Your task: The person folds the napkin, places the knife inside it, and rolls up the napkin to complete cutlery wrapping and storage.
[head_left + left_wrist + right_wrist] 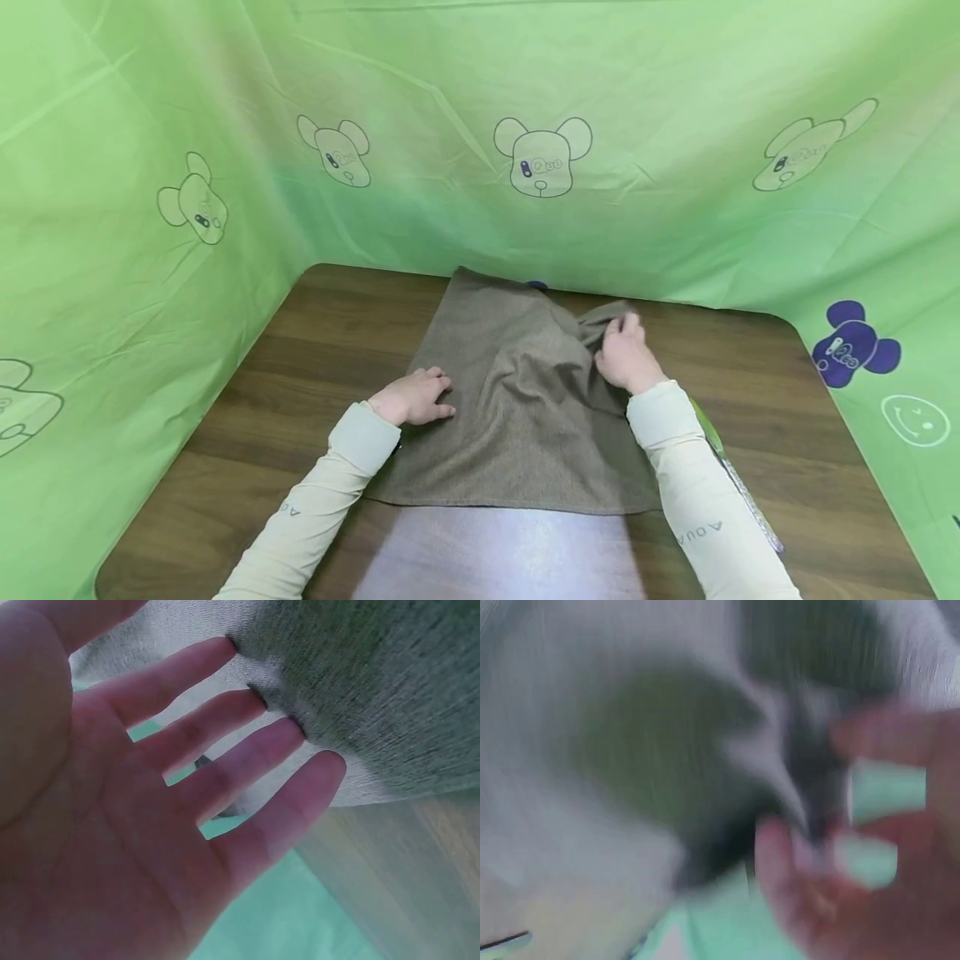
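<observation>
A brown-grey cloth (517,400) lies rumpled on the wooden table, with folds bunched toward its right side. My right hand (628,354) pinches the cloth near its far right corner, which is lifted and creased. That hand is blurred in the right wrist view, where the gathered cloth (652,750) shows beside the fingers and thumb. At the cloth's left edge my left hand (416,396) lies palm down with its fingers extended. Its fingertips (289,735) appear to touch the cloth in the left wrist view, and nothing is gripped there.
Partly hidden by the right sleeve is a long, thin item with a green part (707,427) and a patterned strip (750,504). The wooden table (300,375) has rounded corners. Green curtains (450,125) with bear drawings hang behind it and at both sides.
</observation>
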The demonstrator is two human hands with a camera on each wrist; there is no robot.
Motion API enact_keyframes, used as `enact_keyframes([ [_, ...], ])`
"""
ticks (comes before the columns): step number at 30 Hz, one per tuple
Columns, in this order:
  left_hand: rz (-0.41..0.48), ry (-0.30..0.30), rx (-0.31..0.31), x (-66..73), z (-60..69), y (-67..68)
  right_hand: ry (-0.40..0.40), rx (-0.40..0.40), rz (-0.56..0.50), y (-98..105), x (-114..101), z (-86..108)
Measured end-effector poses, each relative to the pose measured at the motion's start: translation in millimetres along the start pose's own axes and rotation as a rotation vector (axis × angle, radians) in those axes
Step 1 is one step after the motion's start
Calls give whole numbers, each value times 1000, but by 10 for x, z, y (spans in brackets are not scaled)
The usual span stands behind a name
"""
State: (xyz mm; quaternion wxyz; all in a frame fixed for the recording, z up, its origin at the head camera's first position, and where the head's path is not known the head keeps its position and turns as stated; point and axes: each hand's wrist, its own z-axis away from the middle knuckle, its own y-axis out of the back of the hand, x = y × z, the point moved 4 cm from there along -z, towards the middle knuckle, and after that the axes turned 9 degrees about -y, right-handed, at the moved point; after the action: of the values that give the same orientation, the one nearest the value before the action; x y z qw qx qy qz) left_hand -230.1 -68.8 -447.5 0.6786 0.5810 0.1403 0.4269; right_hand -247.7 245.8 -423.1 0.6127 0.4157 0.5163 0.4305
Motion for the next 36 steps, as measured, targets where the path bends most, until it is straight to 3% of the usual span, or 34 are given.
enact_keyframes([
  [3,-20,1,3,-12,-20,15,-162,11,-30,74,105,34],
  [5,-31,4,17,-20,-38,31,-195,-16,-7,72,146,56],
  [7,-29,14,32,-30,-53,47,-149,-38,23,41,146,69],
  [12,-6,36,36,-35,-70,79,54,-111,92,-101,107,84],
  [14,-20,29,26,-31,-74,85,83,-156,124,-159,121,94],
  [17,-61,20,30,-37,-88,94,74,-197,167,-199,149,103],
  [21,-105,13,54,-77,-127,103,42,-177,180,-182,166,96],
  [25,-101,1,60,-145,-181,118,91,-126,180,-179,141,44],
  [29,-57,19,57,-195,-216,122,155,-96,92,-206,117,-31],
  [33,-56,42,51,-207,-230,123,78,-53,-41,-191,137,-109],
  [36,-68,47,51,-195,-234,133,6,-49,-32,-188,154,-149],
])
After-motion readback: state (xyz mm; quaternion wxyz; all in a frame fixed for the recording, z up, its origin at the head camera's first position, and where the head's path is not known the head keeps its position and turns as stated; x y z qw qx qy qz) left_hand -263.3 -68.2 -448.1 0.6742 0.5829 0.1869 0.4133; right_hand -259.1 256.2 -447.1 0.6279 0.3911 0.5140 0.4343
